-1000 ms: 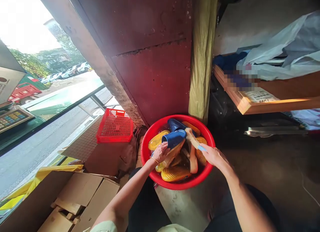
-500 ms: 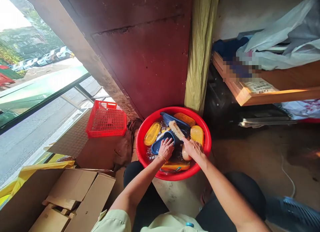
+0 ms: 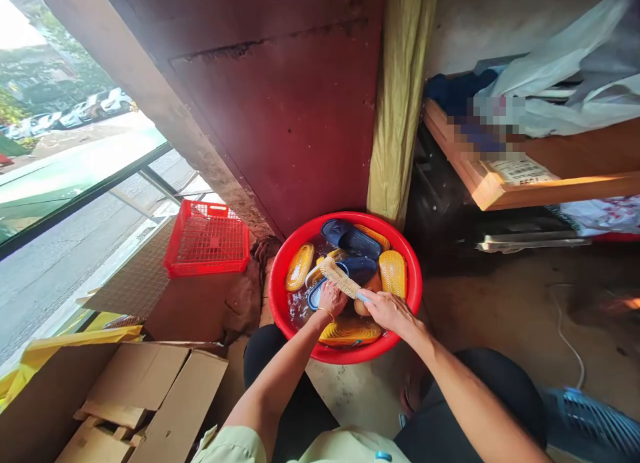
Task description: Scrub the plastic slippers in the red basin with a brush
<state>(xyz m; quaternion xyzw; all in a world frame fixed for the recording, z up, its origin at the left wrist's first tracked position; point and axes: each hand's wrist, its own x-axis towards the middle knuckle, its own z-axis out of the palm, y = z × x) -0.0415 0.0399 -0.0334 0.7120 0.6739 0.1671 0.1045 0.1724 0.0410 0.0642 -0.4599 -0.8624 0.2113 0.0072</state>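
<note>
A red plastic basin [image 3: 416,276] holds water and several slippers. My left hand [image 3: 333,298] grips a blue slipper [image 3: 361,268] in the middle of it; the brush partly hides the fingers. In my right hand [image 3: 387,308] is the handle of a scrubbing brush [image 3: 338,278] with pale bristles, which lies over the slipper close to my left fingers. Around them are a yellow slipper [image 3: 393,272] on the right, another yellow slipper [image 3: 300,266] on the left, and one yellow slipper [image 3: 350,331] at the near rim. A second navy slipper [image 3: 353,238] floats at the back.
A red plastic crate [image 3: 210,243] stands to the left, with cardboard boxes [image 3: 145,383] nearer me. Behind the basin are a dark red door panel [image 3: 295,116] and a yellowish curtain [image 3: 397,116]. A wooden shelf [image 3: 560,190] juts out at right, above a blue fan [image 3: 590,416].
The brush has moved left and down, nearer my left hand. The held slipper has shifted and shows a paler surface. The navy slipper at the back has turned a little.
</note>
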